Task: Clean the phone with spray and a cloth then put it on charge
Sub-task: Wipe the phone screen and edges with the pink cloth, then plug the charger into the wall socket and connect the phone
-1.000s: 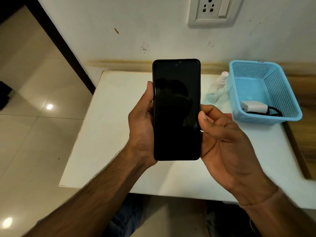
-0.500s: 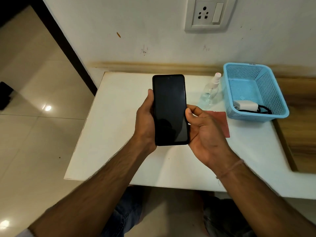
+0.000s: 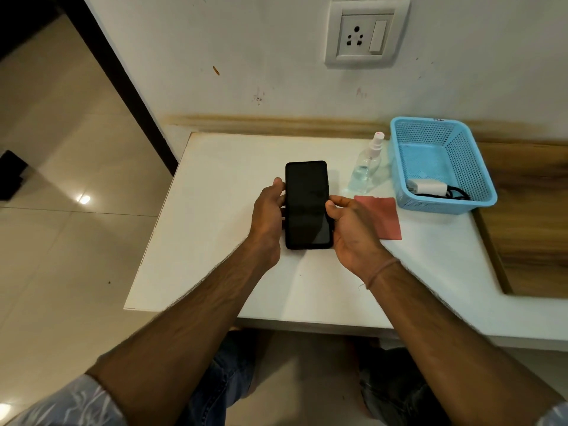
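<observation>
Now both hands grip the phone [image 3: 307,206].
Left hand [image 3: 268,217] and right hand [image 3: 350,232] curl fingers round its long edges, over the table [image 3: 215,210].

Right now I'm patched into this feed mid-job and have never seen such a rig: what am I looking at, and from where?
There is no machine here. A person wears one wide-angle camera on the head, looking down at their own bare arms. The left hand and right hand hold a dark phone, screen up, by its long edges over a white table. To the right lie a red cloth and a clear spray bottle. A blue basket holds a white charger with black cable. A wall socket sits above.
</observation>
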The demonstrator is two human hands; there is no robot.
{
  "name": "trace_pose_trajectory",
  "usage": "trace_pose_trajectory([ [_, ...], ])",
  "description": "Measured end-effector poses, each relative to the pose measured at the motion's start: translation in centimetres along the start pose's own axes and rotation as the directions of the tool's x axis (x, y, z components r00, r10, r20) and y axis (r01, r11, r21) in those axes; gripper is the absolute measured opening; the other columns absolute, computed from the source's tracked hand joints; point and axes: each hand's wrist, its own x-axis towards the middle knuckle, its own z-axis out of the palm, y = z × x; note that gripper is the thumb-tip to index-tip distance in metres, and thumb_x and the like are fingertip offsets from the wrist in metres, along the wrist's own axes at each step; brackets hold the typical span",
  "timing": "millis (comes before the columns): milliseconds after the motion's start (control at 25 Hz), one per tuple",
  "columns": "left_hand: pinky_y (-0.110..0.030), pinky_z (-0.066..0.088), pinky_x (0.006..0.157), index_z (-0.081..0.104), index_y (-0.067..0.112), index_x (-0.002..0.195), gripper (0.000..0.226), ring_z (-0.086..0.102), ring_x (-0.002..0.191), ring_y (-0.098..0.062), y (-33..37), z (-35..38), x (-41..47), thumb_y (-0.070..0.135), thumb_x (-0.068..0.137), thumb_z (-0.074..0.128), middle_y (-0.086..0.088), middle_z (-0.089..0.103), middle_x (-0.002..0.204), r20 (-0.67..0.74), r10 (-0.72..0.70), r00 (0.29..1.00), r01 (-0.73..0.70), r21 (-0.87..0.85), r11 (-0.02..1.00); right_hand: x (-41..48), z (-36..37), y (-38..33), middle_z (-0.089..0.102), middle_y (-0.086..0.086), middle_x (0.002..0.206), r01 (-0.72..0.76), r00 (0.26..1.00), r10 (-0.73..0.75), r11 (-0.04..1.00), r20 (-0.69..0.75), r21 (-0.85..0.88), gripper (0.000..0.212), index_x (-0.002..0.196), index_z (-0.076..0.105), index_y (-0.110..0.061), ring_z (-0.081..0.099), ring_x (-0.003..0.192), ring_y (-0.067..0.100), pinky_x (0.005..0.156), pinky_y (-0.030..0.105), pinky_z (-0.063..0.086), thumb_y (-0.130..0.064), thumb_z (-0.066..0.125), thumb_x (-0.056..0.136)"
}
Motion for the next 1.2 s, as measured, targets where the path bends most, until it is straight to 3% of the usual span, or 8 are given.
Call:
trace_pose_trajectory([
  [120, -0.026, 0.048, 0.063, 0.066, 0.027, 0.099, 0.036, 0.066, 0.083, -0.014, -0.1, 0.0, 0.1, 0.049, 0.105, 0.037, 0.004, 0.073, 0.100, 0.001, -0.009, 1.000, 0.009, 0.009, 1.000, 0.7, -0.2, 0.4, 0.066, 0.010, 0.114, 0.097, 0.991, -0.116, 0.964, -0.064, -0.247, 0.011, 0.102, 0.061, -0.015, 0.062, 0.107, 0.030, 0.095, 0.050, 0.051, -0.013, 0.051, 0.097],
  [360, -0.012, 0.045, 0.039, 0.062, 0.025, 0.089, 0.040, 0.068, 0.052, 0.001, -0.2, -0.1, -0.1, 0.047, 0.107, 0.033, 0.018, 0.071, 0.058, -0.039, 0.074, 0.996, -0.072, 0.053, 0.996, 1.4, -0.8, 1.0, 0.066, 0.002, 0.115, 0.228, 0.948, -0.315, 0.775, -0.047, -0.589, 0.025, 0.118, 0.063, -0.014, 0.061, 0.105, 0.019, 0.093, 0.032, 0.052, -0.016, 0.049, 0.097],
  [600, -0.028, 0.047, 0.071, 0.064, 0.014, 0.123, 0.053, 0.065, 0.104, -0.023, -0.2, 0.0, 0.6, 0.053, 0.104, 0.035, -0.006, 0.068, 0.121, -0.079, -0.018, 0.997, 0.029, 0.143, 0.989, 1.5, -0.8, 1.3, 0.064, -0.001, 0.103, 0.239, 0.950, -0.311, 0.687, 0.020, -0.686, 0.029, 0.119, 0.064, -0.011, 0.058, 0.089, 0.014, 0.062, 0.009, 0.041, -0.011, 0.050, 0.094],
  [720, -0.035, 0.047, 0.096, 0.057, 0.008, 0.135, 0.060, 0.060, 0.120, -0.029, -0.5, 0.0, 1.2, 0.055, 0.103, 0.038, -0.010, 0.063, 0.132, -0.058, -0.036, 0.998, 0.048, 0.216, 0.975, 1.2, -0.6, 0.9, 0.065, 0.003, 0.098, 0.219, 0.962, -0.270, 0.678, 0.040, -0.702, 0.026, 0.114, 0.064, -0.005, 0.060, 0.087, 0.017, 0.062, 0.013, 0.043, -0.012, 0.051, 0.092],
  [840, -0.046, 0.042, 0.110, 0.054, 0.012, 0.139, 0.062, 0.055, 0.125, -0.031, -0.7, 0.3, 1.1, 0.058, 0.099, 0.044, -0.010, 0.058, 0.138, -0.073, -0.052, 0.996, 0.070, 0.260, 0.963, 0.6, -0.8, -0.1, 0.064, 0.004, 0.106, 0.199, 0.975, -0.206, 0.668, 0.079, -0.717, 0.032, 0.122, 0.059, -0.005, 0.060, 0.099, 0.020, 0.079, 0.026, 0.047, -0.018, 0.054, 0.093],
  [960, -0.050, 0.039, 0.111, 0.057, 0.017, 0.136, 0.052, 0.051, 0.128, -0.030, -0.6, 0.9, -0.3, 0.053, 0.098, 0.048, -0.007, 0.056, 0.139, -0.111, 0.108, 0.988, -0.053, 0.415, 0.908, -0.1, -2.8, -2.8, 0.062, -0.007, 0.102, 0.284, 0.923, -0.385, 0.638, 0.023, -0.716, 0.034, 0.123, 0.061, -0.016, 0.058, 0.098, 0.012, 0.085, 0.022, 0.042, -0.022, 0.060, 0.089],
  [1080, -0.050, 0.041, 0.107, 0.064, 0.022, 0.123, 0.036, 0.055, 0.120, -0.025, -0.7, 2.8, -2.7, 0.043, 0.094, 0.058, 0.000, 0.061, 0.127, -0.080, 0.299, 0.951, -0.230, 0.464, 0.855, 0.0, -7.5, -7.6, 0.071, -0.001, 0.096, 0.389, 0.808, -0.583, 0.635, -0.084, -0.667, 0.023, 0.105, 0.068, -0.019, 0.068, 0.089, 0.019, 0.089, 0.038, 0.053, -0.018, 0.065, 0.082],
  [1200, -0.032, 0.051, 0.087, 0.067, 0.021, 0.113, 0.027, 0.062, 0.104, -0.014, 0.1, 6.5, -4.1, 0.037, 0.091, 0.064, 0.006, 0.066, 0.113, 0.106, 0.286, 0.952, -0.305, 0.365, 0.880, 1.4, -12.6, -13.3, 0.068, 0.000, 0.103, 0.323, 0.867, -0.497, 0.521, 0.027, -0.790, 0.027, 0.105, 0.066, -0.021, 0.067, 0.092, 0.023, 0.086, 0.045, 0.055, -0.019, 0.073, 0.079],
])
